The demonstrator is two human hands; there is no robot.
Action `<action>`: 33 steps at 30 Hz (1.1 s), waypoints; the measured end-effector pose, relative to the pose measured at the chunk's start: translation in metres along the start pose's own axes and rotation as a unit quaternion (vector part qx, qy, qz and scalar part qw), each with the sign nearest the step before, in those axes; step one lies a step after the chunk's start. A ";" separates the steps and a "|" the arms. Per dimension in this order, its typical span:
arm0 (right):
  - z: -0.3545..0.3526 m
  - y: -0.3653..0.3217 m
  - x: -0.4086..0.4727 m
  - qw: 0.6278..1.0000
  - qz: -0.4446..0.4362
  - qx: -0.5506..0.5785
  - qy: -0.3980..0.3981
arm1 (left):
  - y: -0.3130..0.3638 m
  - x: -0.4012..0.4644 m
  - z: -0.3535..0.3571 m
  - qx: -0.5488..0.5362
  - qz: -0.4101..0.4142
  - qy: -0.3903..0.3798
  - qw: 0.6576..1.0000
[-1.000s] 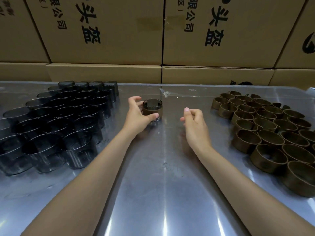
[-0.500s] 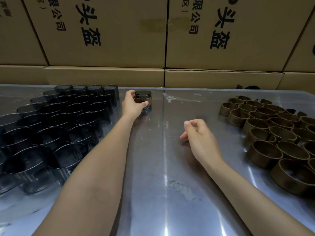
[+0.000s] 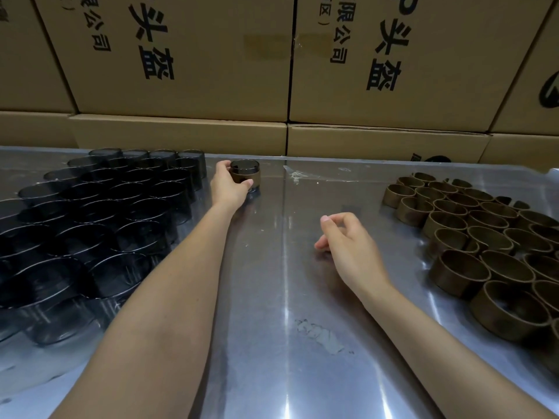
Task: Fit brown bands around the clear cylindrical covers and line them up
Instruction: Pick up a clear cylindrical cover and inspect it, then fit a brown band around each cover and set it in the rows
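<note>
A clear cylindrical cover with a brown band around it (image 3: 246, 174) stands on the metal table near the far edge. My left hand (image 3: 227, 184) grips it from the left, thumb in front and fingers behind. Several bare clear covers (image 3: 115, 204) stand packed together on the left of the table. On the right lie several loose brown bands (image 3: 472, 237). My right hand (image 3: 348, 243) hovers over the middle of the table with fingers loosely curled, holding nothing.
The shiny metal table (image 3: 287, 297) runs under both arms. Stacked cardboard boxes (image 3: 272, 71) with black printed characters form a wall right behind the table's far edge. A scuffed patch (image 3: 320, 334) marks the table in front.
My left hand has carried the banded cover away from the table's middle to the far edge, next to the bare covers. My right hand has stayed roughly in place.
</note>
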State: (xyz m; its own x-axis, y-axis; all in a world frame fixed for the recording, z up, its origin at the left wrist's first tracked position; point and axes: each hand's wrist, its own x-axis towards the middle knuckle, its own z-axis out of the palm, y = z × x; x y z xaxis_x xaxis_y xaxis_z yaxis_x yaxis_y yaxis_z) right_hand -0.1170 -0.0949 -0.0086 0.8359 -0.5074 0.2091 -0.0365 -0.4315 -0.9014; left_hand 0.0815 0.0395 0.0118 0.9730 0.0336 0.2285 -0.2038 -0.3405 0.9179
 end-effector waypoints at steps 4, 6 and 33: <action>-0.001 0.000 -0.001 1.000 -0.002 -0.004 -0.006 | -0.001 0.001 0.000 0.003 -0.007 0.013 1.000; -0.001 -0.001 -0.001 1.000 -0.003 -0.007 -0.006 | -0.001 0.001 0.000 0.002 -0.008 0.011 1.000; -0.045 -0.010 -0.070 0.996 -0.035 0.072 -0.023 | 0.036 -0.232 -0.100 0.573 0.276 0.013 0.772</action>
State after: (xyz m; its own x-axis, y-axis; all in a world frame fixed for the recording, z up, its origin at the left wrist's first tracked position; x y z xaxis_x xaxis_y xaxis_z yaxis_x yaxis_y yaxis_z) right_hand -0.1993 -0.0885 0.0028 0.8583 -0.4432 0.2588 0.0995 -0.3511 -0.9310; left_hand -0.1623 0.1136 0.0247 0.7673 -0.3996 0.5016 -0.3423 -0.9166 -0.2066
